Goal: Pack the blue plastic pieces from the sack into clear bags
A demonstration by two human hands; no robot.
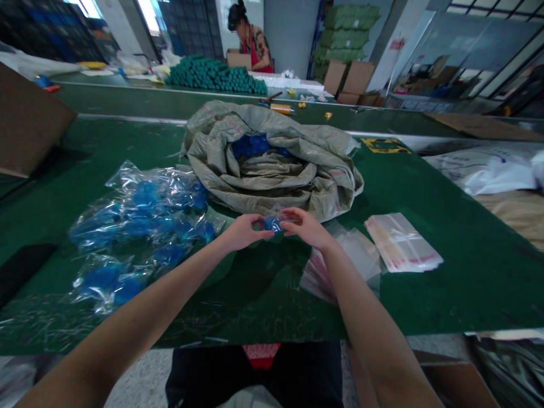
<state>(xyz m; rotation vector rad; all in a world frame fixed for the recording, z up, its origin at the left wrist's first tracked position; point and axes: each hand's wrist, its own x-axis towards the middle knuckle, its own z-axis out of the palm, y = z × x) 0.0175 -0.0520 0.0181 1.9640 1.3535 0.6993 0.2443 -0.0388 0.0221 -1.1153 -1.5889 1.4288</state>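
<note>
Between my two hands is a small round blue item in a clear plastic bag, in front of the woven sack. My left hand grips its left side between thumb and fingers. From the right, my right hand pinches the bag's other side. Left of my hands lies a pile of blue items in clear bags. Under and beside my right forearm are loose flat clear bags. The open woven sack holds more blue items, partly hidden by its folds.
A banded stack of clear bags lies to the right. A cardboard box and a black object are at left. Across the green table, green rolls are heaped near a person with a carton.
</note>
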